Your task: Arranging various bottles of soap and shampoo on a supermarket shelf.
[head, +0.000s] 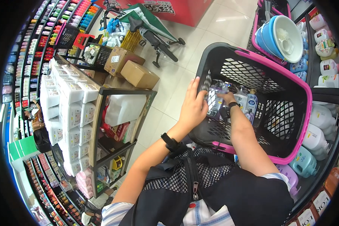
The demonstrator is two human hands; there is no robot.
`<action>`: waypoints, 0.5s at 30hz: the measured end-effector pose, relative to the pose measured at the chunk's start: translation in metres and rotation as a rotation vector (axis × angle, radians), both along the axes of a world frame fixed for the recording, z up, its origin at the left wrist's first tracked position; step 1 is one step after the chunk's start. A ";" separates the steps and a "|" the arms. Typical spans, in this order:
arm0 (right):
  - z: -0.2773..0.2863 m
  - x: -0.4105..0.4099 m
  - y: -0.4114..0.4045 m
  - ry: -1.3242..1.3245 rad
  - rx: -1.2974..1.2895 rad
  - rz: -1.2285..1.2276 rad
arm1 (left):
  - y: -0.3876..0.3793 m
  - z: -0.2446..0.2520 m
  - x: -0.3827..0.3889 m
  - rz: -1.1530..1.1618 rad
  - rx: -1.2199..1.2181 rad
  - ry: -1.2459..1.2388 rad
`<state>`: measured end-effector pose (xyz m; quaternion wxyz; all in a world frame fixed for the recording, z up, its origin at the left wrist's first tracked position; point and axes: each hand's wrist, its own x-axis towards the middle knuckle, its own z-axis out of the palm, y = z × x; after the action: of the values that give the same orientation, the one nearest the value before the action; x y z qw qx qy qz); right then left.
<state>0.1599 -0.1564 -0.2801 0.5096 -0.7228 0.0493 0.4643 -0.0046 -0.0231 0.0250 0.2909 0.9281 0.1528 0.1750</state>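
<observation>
A black plastic shopping basket [288, 70] with a pink rim lies before me, several bottles inside at its left part. My left hand [194, 103] is at the basket's left edge, thumb and finger bent inward, the other fingers extended; it holds nothing that shows. My right hand [228, 98] reaches inside, its fingers at a clear purple bottle [213, 106]; whether they grip it is unclear. Beside that hand stand a white pump bottle [241, 99] and a pale blue bottle [252, 100]. A dark cable hangs near the right wrist.
At left, white tubs [73, 93] are stacked beside a shelf rack [124, 91] with cardboard boxes [139, 74]. A small bicycle [155, 38] stands beyond. Nested buckets [288, 39] rest on another basket at upper right. Shelves with large bottles [316, 138] line the right.
</observation>
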 end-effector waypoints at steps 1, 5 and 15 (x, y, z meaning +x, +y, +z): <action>0.023 -0.011 0.018 0.023 -0.067 0.057 | 0.005 -0.002 -0.009 0.035 0.026 0.017; 0.025 -0.006 -0.002 -0.109 -0.188 0.112 | -0.002 0.000 0.002 -0.017 0.027 -0.026; 0.170 0.036 -0.061 -0.008 0.238 0.078 | 0.002 -0.005 -0.006 -0.058 -0.038 -0.101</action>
<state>0.1962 -0.2176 -0.1101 0.5734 -0.6604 -0.0367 0.4834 -0.0110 -0.0206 0.0201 0.3207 0.9164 0.1145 0.2103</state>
